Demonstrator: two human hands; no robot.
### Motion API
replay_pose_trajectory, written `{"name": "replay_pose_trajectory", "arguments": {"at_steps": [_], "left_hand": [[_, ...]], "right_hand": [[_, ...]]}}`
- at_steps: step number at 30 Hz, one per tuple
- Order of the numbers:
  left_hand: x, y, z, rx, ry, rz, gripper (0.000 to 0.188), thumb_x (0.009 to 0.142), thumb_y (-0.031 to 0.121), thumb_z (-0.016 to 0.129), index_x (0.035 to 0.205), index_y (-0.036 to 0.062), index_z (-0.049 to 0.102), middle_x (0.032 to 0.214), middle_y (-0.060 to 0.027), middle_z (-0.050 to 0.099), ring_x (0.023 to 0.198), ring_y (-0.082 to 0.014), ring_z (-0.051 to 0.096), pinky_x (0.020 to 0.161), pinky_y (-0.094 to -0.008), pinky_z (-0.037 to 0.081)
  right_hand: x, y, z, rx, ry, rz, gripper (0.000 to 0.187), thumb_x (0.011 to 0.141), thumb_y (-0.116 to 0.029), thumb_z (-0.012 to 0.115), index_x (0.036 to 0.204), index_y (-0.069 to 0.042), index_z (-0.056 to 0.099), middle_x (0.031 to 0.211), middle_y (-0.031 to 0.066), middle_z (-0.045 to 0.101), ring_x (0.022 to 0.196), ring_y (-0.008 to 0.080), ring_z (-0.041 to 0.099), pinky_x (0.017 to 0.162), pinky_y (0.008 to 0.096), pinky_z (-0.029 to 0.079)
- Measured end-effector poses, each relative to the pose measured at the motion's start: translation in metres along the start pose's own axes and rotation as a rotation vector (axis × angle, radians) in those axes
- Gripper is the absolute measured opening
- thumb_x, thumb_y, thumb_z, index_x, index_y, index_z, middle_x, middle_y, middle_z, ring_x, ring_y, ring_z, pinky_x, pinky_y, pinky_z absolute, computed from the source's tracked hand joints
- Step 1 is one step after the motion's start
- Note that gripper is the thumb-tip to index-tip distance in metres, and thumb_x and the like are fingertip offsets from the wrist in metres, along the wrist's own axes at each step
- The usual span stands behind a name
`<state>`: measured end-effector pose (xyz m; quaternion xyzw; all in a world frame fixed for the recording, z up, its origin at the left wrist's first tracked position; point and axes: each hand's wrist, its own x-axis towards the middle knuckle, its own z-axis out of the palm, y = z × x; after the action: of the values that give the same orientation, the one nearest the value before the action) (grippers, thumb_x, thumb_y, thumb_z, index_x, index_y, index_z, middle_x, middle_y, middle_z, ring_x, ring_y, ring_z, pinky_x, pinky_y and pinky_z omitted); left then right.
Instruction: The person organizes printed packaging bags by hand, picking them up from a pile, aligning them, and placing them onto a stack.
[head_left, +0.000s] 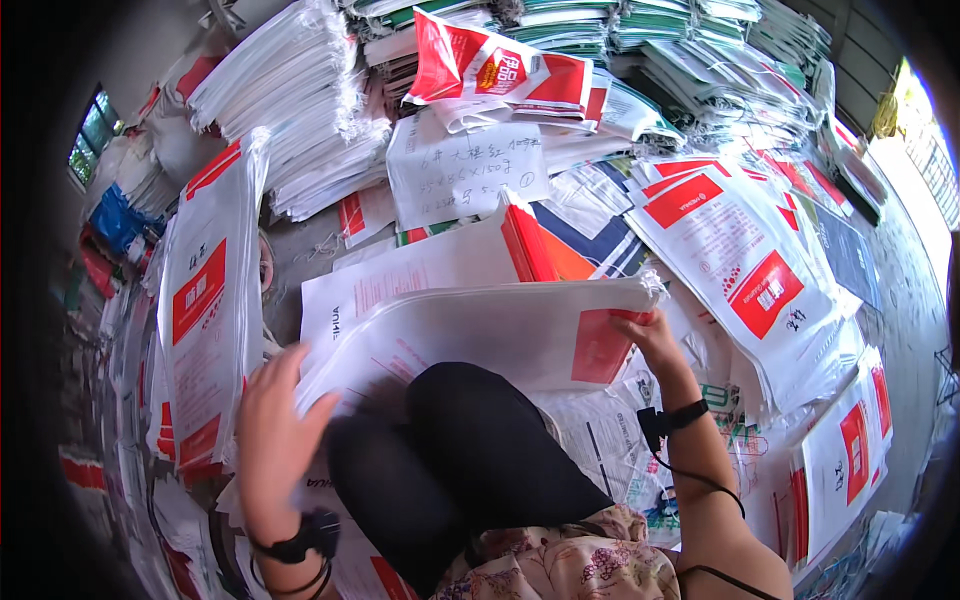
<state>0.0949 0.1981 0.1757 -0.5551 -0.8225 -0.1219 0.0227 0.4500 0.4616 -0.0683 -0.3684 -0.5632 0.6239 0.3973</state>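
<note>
A white woven sack [490,325] with a red printed block stands raised on its long edge across my lap, bowed along its length. At its right end, by the frayed corner, my right hand [655,340] grips the edge with fingers closed. Beside the sack's left end is my left hand [275,420], its fingers spread and slightly blurred; nothing shows in it. Behind the raised sack lies another white sack [420,262] with red print. My dark-clothed knees [480,440] hide the lower part of the held sack.
A pile of red-and-white sacks [200,300] leans at my left, with another pile [725,250] at my right. Tall sack stacks [290,90] rise at the back. A handwritten white sheet [465,165] and a red-white bag [500,70] lie ahead. A smaller sack stack [845,460] sits lower right.
</note>
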Motion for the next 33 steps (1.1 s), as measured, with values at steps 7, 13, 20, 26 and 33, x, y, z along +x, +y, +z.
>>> {"name": "replay_pose_trajectory", "arguments": {"at_steps": [7,13,20,26,33], "left_hand": [[0.11,0.17,0.125,0.002,0.469,0.828,0.057,0.082,0.027,0.071,0.132,0.0065,0.052,0.128,-0.015,0.059,0.116,-0.0306,0.058,0.098,-0.0444,0.045],[0.099,0.218,0.197,-0.119,-0.026,0.896,0.015,0.085,0.015,0.06,0.096,0.0067,0.055,0.092,-0.0105,0.068,0.083,-0.0273,0.069,0.065,-0.0387,0.056],[0.115,0.207,0.179,-0.175,-0.124,0.868,0.028,0.084,0.013,0.061,0.112,0.0091,0.058,0.094,-0.0117,0.068,0.083,-0.0296,0.069,0.064,-0.0424,0.054],[0.118,0.182,0.181,-0.187,-0.136,0.825,0.025,0.085,0.011,0.061,0.11,0.0094,0.061,0.074,-0.0136,0.067,0.07,-0.0347,0.067,0.058,-0.0474,0.051],[0.117,0.188,0.185,-0.15,-0.119,0.805,0.026,0.084,0.012,0.063,0.11,0.0093,0.06,0.075,-0.0128,0.068,0.07,-0.033,0.067,0.059,-0.046,0.05]], "right_hand": [[-0.018,-0.015,0.025,0.019,-0.022,-0.123,0.055,0.084,-0.011,0.076,0.131,-0.003,0.049,0.129,0.0087,0.056,0.112,0.0174,0.058,0.096,0.0336,0.047],[-0.025,-0.019,0.018,0.198,0.021,-0.151,0.093,0.079,-0.008,0.079,0.152,-0.007,0.023,0.134,0.0108,0.052,0.115,0.0156,0.054,0.098,0.0327,0.046],[-0.021,0.012,0.011,-0.232,0.148,-0.25,0.042,0.081,-0.005,0.074,0.12,0.0,0.062,0.132,0.0083,0.058,0.108,0.0161,0.06,0.092,0.032,0.048],[-0.047,-0.002,0.034,-0.483,0.426,-0.278,0.051,0.082,-0.004,0.071,0.129,0.001,0.053,0.134,0.0181,0.054,0.114,0.0267,0.059,0.092,0.0368,0.048],[-0.074,-0.019,0.04,-0.768,0.574,-0.59,0.04,0.085,0.004,0.061,0.124,-0.001,0.054,0.122,0.0202,0.059,0.111,0.0345,0.058,0.094,0.0388,0.046]]}}
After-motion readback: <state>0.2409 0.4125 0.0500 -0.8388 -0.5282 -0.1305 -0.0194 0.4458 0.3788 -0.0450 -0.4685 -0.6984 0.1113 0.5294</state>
